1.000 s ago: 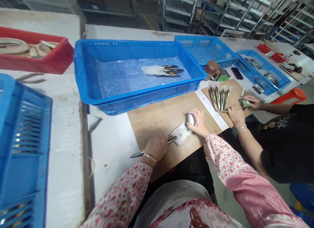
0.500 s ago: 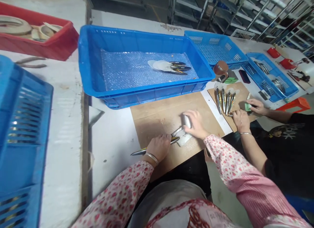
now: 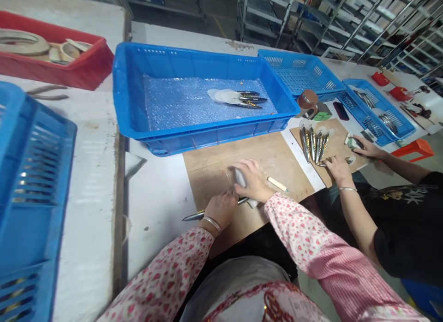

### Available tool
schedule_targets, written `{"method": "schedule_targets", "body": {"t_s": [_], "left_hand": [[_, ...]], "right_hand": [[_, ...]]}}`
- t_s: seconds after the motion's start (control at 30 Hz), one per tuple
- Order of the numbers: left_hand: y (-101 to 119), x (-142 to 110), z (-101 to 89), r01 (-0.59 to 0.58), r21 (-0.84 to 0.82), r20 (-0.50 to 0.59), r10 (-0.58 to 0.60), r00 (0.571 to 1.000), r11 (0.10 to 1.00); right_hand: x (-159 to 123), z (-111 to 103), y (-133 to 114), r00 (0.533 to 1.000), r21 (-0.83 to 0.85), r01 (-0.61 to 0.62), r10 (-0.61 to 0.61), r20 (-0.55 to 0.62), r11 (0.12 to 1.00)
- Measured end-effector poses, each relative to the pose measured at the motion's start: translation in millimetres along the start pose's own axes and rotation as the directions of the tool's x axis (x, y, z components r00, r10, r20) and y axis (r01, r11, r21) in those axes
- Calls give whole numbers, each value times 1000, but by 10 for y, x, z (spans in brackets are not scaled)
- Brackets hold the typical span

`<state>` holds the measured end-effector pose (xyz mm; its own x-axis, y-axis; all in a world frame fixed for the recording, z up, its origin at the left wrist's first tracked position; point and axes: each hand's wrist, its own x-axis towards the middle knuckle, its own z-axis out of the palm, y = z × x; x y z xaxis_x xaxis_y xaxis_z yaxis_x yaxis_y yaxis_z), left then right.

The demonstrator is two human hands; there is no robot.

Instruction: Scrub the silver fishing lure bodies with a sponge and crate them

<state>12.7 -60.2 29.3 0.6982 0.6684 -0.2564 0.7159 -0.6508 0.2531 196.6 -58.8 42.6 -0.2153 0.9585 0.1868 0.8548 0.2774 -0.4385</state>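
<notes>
My left hand (image 3: 221, 210) is closed around a slim dark-and-gold fishing lure (image 3: 194, 216), pressing it on the brown board (image 3: 211, 160). The lure's pointed end sticks out to the left of the hand. Its other end shows to the right, beside a partly hidden pale lip (image 3: 253, 203). My right hand (image 3: 254, 176) grips a small grey-white block (image 3: 240, 177), tilted just above the left knuckles. Whether the block touches the lure is hidden. On the board to the right lies a pale stick (image 3: 277, 184) with a greenish end.
Beyond the board stands a blue crate (image 3: 207, 133), with several lures (image 3: 251, 99) on bubble wrap. At the right, a co-worker's hands (image 3: 341, 172) handle a lure and a green block near a row of lures (image 3: 313, 144). Pliers (image 3: 48, 92) lie by a red bin (image 3: 79, 66).
My right hand has moved left with the block, from the lure's lip to over my left hand. The pale stick has come into view. The co-worker's block hand has shifted slightly.
</notes>
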Motion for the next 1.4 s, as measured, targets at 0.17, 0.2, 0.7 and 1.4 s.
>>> {"method": "schedule_targets", "body": {"t_s": [0.17,0.2,0.7,1.4], "left_hand": [[8,2,9,6,-32,-4,-6,1000,999],[10,4,12,7,-31,0,-7,1000,1000],[11,-11,-5,12,-18,-7,-12,1000,1000],[1,6,-4,23,-46,-6,-23,1000,999]], "right_hand": [[-86,-117,209,990,-16,-143,143,1,990],[-79,-106,183,988,-33,-157,157,-3,987],[8,23,-61,994,-38,-109,108,-21,993],[-70,-32,165,995,2,-90,90,-48,996]]}}
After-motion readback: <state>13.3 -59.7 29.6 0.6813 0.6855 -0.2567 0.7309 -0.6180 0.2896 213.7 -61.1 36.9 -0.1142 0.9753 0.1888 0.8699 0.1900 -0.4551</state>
